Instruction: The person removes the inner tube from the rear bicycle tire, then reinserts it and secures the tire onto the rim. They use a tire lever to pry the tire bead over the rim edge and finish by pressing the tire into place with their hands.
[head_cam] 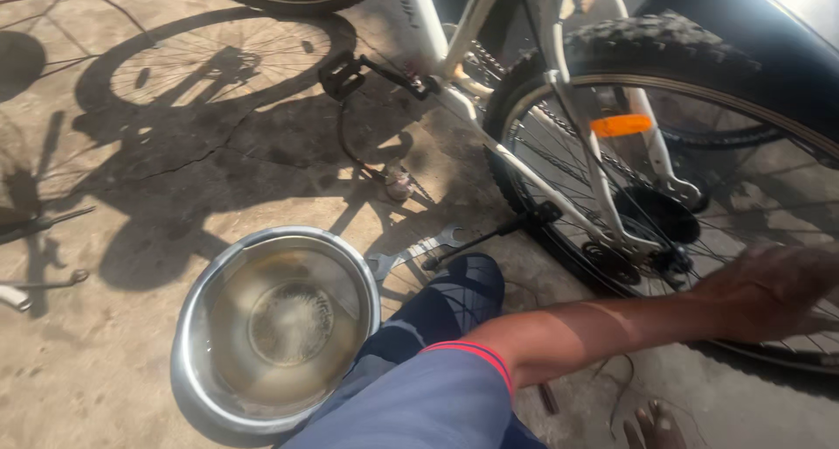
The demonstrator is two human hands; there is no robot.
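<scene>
My right hand [773, 292] reaches out to the right and lies on the rear wheel [664, 42] of a white bicycle, over the spokes and the lower tyre. It is blurred, so its fingers cannot be made out. My forearm runs back to a blue sleeve with red trim [437, 388]. The rear sprockets and derailleur [651, 239] sit just left of the hand. An orange reflector [620, 124] is clipped in the spokes. My left hand is out of sight.
A steel bowl [188, 327] holding cloudy water stands on the cracked concrete by my knee [459, 296]. A spanner [415, 252] lies beside it, near the black kickstand [489, 235]. A pedal [341, 75] hangs above. Metal tools [39, 283] lie at the left edge.
</scene>
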